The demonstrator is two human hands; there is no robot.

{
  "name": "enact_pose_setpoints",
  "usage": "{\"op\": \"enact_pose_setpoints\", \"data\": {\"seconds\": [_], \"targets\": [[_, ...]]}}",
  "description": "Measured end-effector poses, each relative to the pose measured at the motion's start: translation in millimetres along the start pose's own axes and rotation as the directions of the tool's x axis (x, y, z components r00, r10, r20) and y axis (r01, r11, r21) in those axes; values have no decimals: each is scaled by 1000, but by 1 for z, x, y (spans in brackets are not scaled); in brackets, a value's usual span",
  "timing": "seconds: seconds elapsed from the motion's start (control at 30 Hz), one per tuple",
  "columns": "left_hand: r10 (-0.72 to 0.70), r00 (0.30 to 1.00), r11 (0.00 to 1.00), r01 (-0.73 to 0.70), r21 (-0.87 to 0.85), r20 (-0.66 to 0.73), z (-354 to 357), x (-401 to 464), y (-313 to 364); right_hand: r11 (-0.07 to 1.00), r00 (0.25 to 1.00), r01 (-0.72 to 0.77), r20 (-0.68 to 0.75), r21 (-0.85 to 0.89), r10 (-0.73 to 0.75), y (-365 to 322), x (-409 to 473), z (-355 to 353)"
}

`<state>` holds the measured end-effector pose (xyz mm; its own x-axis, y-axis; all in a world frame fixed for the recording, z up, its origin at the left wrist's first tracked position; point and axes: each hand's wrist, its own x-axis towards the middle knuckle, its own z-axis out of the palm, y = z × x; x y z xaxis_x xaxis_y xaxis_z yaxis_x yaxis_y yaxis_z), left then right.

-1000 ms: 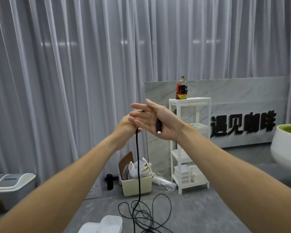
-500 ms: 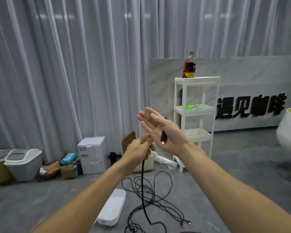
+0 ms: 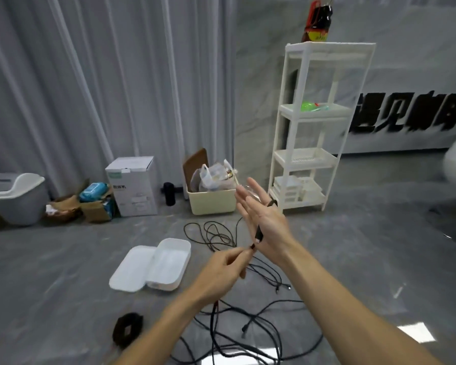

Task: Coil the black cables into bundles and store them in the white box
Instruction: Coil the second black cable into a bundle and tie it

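Hands dropped from up by the curtain to lower over the floor, so the box and the whole mess now in view. Right hand [image 3: 263, 219] flat, fingers straight, palm up, with the plug end [image 3: 258, 234] of a black cable [image 3: 216, 322] lying across the palm, thumb side hidden so can't tell if pinned there. Left hand [image 3: 221, 270] now near the right wrist, below the palm instead of beside the fingers, pinching the cable between fingertips. Looks like the start of a wrap round the open palm, probably first loop. White box [image 3: 169, 262] open on the floor to the left, lid [image 3: 128, 271] beside it, nothing visible inside. Loose black cables [image 3: 216, 234] strewn far and near. One dark coiled bundle [image 3: 128, 329] already on the near left floor, not boxed yet. Plenty left to do.
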<state>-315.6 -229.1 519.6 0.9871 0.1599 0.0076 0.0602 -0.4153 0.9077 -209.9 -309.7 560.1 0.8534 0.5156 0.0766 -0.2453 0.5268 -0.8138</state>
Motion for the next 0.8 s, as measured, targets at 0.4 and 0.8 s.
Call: {"op": "enact_pose_setpoints", "data": {"seconds": [0.4, 0.8], "targets": [[84, 988, 932, -31, 362, -133, 44, 6, -134, 954, 961, -273, -89, -126, 263, 134, -25, -92], [49, 984, 872, -126, 474, 171, 32, 14, -131, 813, 924, -379, -127, -442, 361, 164, -27, -100]]}}
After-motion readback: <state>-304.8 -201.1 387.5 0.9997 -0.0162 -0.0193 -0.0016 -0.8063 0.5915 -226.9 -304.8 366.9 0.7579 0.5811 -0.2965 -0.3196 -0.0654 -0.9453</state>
